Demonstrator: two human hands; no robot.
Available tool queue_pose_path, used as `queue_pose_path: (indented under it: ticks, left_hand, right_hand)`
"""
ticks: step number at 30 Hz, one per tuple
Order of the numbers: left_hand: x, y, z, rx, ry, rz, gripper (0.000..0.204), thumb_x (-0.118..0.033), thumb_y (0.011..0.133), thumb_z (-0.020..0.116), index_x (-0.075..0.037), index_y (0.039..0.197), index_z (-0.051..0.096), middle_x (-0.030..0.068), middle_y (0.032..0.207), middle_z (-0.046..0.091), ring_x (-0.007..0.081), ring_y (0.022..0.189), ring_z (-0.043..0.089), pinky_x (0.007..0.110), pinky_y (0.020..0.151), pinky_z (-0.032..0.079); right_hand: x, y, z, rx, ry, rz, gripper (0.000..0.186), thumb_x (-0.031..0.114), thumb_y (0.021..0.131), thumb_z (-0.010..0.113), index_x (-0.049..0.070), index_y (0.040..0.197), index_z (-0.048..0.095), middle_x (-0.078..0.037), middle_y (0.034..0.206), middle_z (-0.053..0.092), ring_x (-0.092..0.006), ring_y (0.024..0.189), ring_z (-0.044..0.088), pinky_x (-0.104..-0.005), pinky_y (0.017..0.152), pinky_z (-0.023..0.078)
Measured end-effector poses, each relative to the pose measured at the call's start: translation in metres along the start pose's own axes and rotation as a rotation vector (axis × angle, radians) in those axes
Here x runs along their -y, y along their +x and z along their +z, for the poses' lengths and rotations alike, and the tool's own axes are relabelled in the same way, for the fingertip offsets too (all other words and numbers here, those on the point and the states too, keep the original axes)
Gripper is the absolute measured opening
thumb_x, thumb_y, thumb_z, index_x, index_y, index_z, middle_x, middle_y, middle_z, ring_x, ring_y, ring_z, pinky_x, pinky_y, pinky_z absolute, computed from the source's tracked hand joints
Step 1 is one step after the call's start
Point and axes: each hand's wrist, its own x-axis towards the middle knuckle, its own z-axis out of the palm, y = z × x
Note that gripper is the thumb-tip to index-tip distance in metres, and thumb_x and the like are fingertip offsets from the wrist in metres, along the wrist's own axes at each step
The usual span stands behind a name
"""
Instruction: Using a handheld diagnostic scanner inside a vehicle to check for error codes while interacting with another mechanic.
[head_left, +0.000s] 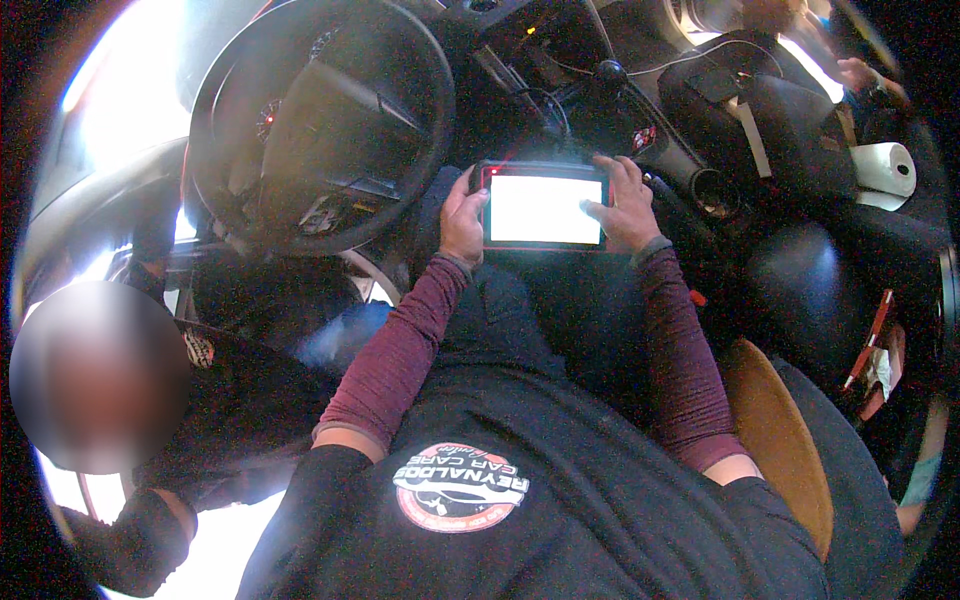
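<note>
Tablet (545, 208), fingers (630, 180) at edges, near steering wheel (325, 135)

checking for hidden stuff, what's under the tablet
Dark clothing shows past the near edge of the tablet, held by the left hand and right hand; whatever lies directly beneath is covered.

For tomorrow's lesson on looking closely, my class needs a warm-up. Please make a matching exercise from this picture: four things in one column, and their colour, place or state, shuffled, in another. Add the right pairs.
Column one
1. Tablet
2. Wheel
3. Paper roll
4. Sleeves

Column two
A. White, toward the picture's right side
B. Maroon, one on each arm
C. Brightly lit, held between the left hand and the right hand
D. Round and dark, at the picture's upper left

Right pairs
1-C; 2-D; 3-A; 4-B
</note>
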Motion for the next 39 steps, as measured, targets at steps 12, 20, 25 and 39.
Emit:
queue_pose_path:
  ticks: [12,20,25,39]
  left_hand:
    - [0.016,0.006,-0.008,-0.010,-0.013,-0.006,0.050,-0.010,0.091,0.043,0.002,0.140,0.047,0.0131,0.125,0.062,0.0218,0.111,0.061,0.033,0.100,0.047]
    - [0.020,0.008,-0.012,-0.008,0.010,0.025,0.051,-0.010,0.090,0.042,0.003,0.139,0.047,0.0133,0.126,0.061,0.0222,0.111,0.061,0.034,0.101,0.046]
    - [0.010,0.005,-0.004,-0.026,0.009,0.009,0.050,-0.012,0.090,0.043,0.003,0.138,0.048,0.0130,0.125,0.061,0.0218,0.112,0.061,0.033,0.100,0.046]
    - [0.017,0.004,-0.010,0.003,0.012,0.008,0.052,-0.010,0.091,0.044,0.002,0.141,0.044,0.0128,0.123,0.062,0.0217,0.109,0.062,0.034,0.098,0.048]
  right_hand:
    - [0.016,-0.006,-0.019,0.156,-0.019,0.047,0.100,0.031,0.062,0.084,0.023,0.149,0.033,-0.019,0.156,0.019,-0.0501,0.139,0.024,-0.0561,0.114,0.028]
    - [0.009,-0.002,-0.013,0.134,0.000,0.010,0.097,0.029,0.062,0.081,0.024,0.148,0.035,-0.018,0.155,0.021,-0.0489,0.138,0.025,-0.0553,0.114,0.028]
    - [0.006,-0.001,-0.013,0.116,0.003,-0.018,0.095,0.031,0.063,0.081,0.022,0.147,0.037,-0.018,0.153,0.024,-0.0476,0.138,0.026,-0.0550,0.113,0.027]
    - [0.001,0.000,-0.006,0.076,0.015,-0.004,0.100,0.042,0.057,0.086,0.027,0.145,0.040,-0.019,0.156,0.023,-0.0510,0.138,0.026,-0.0576,0.112,0.030]
